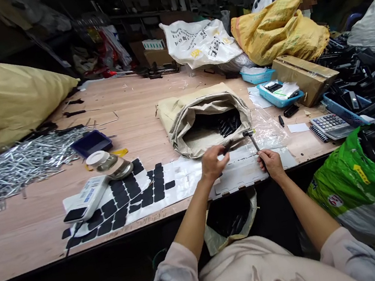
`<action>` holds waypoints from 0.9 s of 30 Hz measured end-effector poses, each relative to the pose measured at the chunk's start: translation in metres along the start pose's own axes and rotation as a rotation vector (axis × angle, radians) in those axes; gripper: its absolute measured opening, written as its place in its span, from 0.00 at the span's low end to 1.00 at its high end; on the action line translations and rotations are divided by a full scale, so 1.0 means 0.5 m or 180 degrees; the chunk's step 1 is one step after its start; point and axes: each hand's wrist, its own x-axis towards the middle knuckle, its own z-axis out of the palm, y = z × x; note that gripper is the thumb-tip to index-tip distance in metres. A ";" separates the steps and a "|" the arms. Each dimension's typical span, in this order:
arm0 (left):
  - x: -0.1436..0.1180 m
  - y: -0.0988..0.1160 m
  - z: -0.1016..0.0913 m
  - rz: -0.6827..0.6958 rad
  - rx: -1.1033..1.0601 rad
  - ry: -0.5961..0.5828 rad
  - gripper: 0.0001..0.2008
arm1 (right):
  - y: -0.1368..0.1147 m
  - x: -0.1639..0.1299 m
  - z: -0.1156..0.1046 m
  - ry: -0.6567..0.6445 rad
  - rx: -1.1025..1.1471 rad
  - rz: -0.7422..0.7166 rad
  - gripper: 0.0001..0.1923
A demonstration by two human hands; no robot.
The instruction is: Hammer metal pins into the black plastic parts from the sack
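Note:
My right hand [271, 163] is closed around the handle of a small hammer [254, 141], its head raised toward the sack's mouth. To its left, my left hand [212, 162] pinches a small dark part [227, 146], whose exact kind I cannot make out. Just beyond both hands lies an open beige sack [206, 147] with several black pieces [228, 123] inside. Beneath the hands is a white board [242, 169] along the table's front edge. Black rounded pads [120, 192] lie on white sheets to the left.
Metal rods [25, 160] pile up at the left, near a blue tray [91, 143] and a glass jar [114, 164]. A calculator [332, 123], blue baskets [279, 95] and a cardboard box [302, 75] stand right. A green bag [355, 175] flanks my right arm.

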 end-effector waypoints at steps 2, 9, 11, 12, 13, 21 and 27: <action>-0.040 0.005 0.021 0.0174 0.0100 -0.0368 0.07 | 0.001 0.001 -0.001 -0.0011 -0.0031 -0.0016 0.18; -0.044 -0.026 0.056 -0.0315 0.0007 -0.0682 0.11 | -0.002 -0.010 0.004 -0.0077 -0.0301 -0.0199 0.19; -0.041 -0.030 0.056 -0.0431 -0.0063 -0.0689 0.11 | -0.003 -0.017 0.002 -0.0114 -0.0510 -0.0227 0.19; -0.040 -0.030 0.057 -0.0479 -0.0077 -0.0681 0.11 | -0.004 -0.021 0.000 -0.0125 -0.0659 -0.0258 0.19; -0.041 -0.030 0.057 -0.0515 -0.0085 -0.0673 0.12 | -0.005 -0.025 -0.002 -0.0124 -0.0834 -0.0327 0.19; -0.041 -0.020 0.058 -0.0681 -0.0131 -0.0671 0.11 | -0.024 -0.049 -0.014 -0.0144 -0.2042 -0.1449 0.13; -0.031 -0.014 0.054 -0.0893 -0.0194 -0.0753 0.12 | -0.021 -0.047 -0.002 -0.0078 -0.2295 -0.1680 0.13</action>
